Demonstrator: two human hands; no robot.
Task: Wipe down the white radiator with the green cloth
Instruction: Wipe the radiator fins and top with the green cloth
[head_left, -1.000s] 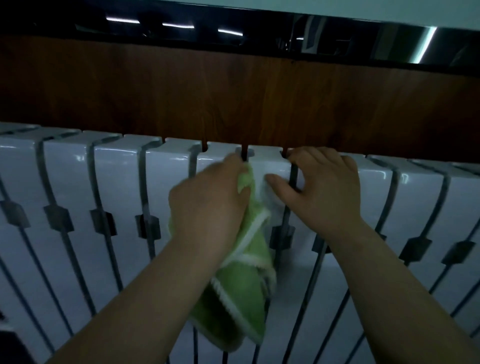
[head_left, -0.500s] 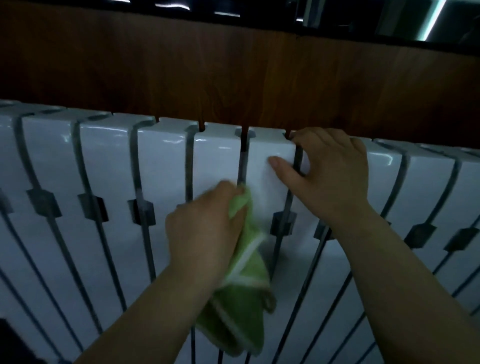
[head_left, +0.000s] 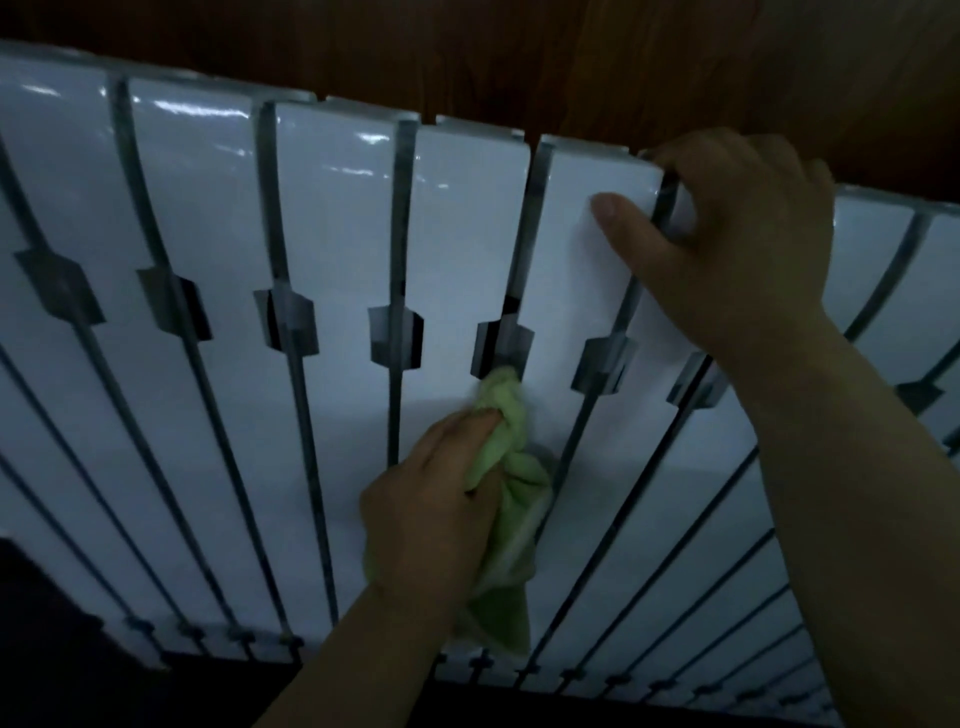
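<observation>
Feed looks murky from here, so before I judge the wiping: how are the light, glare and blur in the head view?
Head view: dim and bluish overall; small glare streaks on the radiator top left; green cloth tip motion-blurred; wide-angle lens bows the panels outward; right hand fairly sharp.

My left hand covered much of the green cloth, and the cloth's top end blurred against the white radiator. How many folds the bunch held, I could not tell. The cloth hid a stretch of the radiator's gap behind it. My right hand hooked over the radiator's top edge, so its fingertips were out of sight behind the panels. The radiator ran off the frame at left and right. Below it, everything was too dark to make out.
</observation>
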